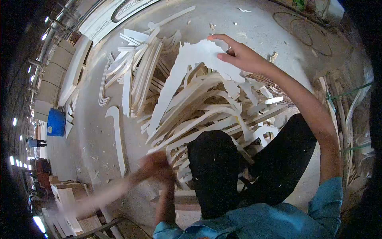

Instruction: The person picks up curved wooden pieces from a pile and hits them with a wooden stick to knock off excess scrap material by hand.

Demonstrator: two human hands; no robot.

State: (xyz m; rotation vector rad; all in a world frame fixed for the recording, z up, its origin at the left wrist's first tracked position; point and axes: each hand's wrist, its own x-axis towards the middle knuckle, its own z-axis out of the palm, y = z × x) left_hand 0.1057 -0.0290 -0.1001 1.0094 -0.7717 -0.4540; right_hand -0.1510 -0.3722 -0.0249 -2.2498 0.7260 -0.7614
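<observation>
My right hand (242, 56) is at the upper edge of a large white, jagged-edged piece (195, 51). The thumb lies over its face and a curved finger meets its top edge. The piece arches over a pile of pale curved wooden strips (199, 99) in front of my knees. Smeared by motion, my left hand (157, 165) is closed around a long pale piece (103, 195), which extends toward the lower left. That hand is near the lower left end of the pile.
A stack of curved strips (145, 75) lies behind the pile, and a hooked strip (117, 139) rests on the floor at left. Farther left are a blue bin (56, 122) and a distant person (36, 142). Bundled wood (342, 119) stands at right.
</observation>
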